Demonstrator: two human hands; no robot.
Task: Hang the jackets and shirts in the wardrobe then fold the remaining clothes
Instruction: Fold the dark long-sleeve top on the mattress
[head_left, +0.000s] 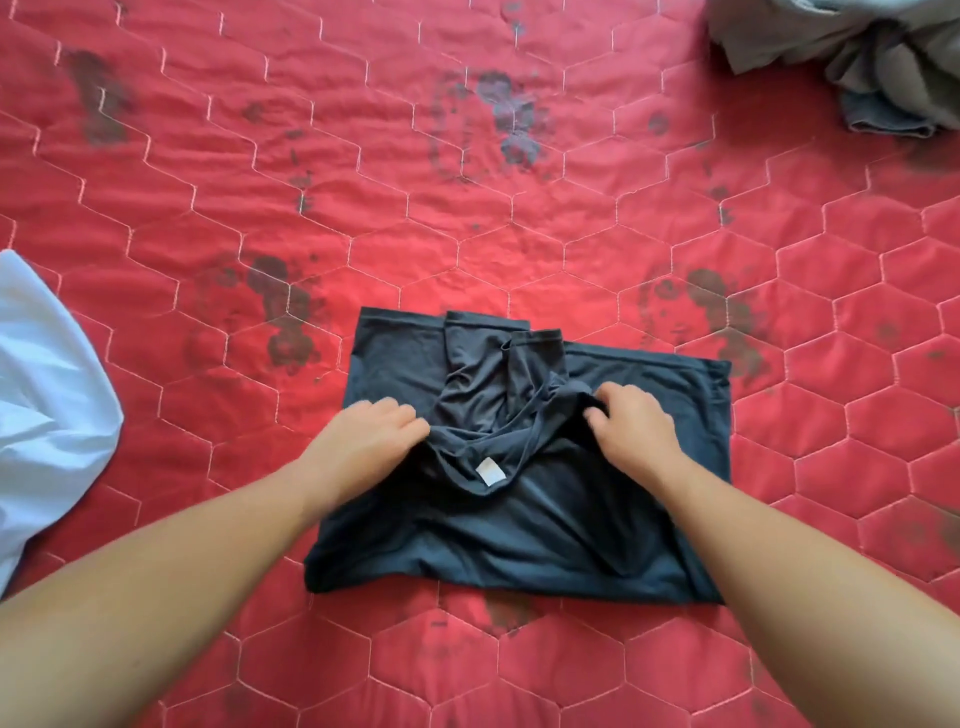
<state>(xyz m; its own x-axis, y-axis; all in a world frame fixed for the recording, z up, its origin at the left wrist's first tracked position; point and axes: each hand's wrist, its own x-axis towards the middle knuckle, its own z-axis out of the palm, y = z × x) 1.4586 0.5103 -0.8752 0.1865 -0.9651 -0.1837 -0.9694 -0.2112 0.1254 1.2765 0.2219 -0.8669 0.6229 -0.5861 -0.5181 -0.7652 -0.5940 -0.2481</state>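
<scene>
Right now my left hand (370, 434) and right hand (631, 423) each pinch the collar edge of the dark t-shirt (519, 525) lying mid-quilt (208, 218), and I judge an uneven pull could drag its tucked sleeves askew and spoil the fold.

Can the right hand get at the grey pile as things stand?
Probably not without letting go and leaning in. The right hand is shut on the dark shirt; the grey pile lies at the far right corner. Only bare red quilt lies between.
</scene>
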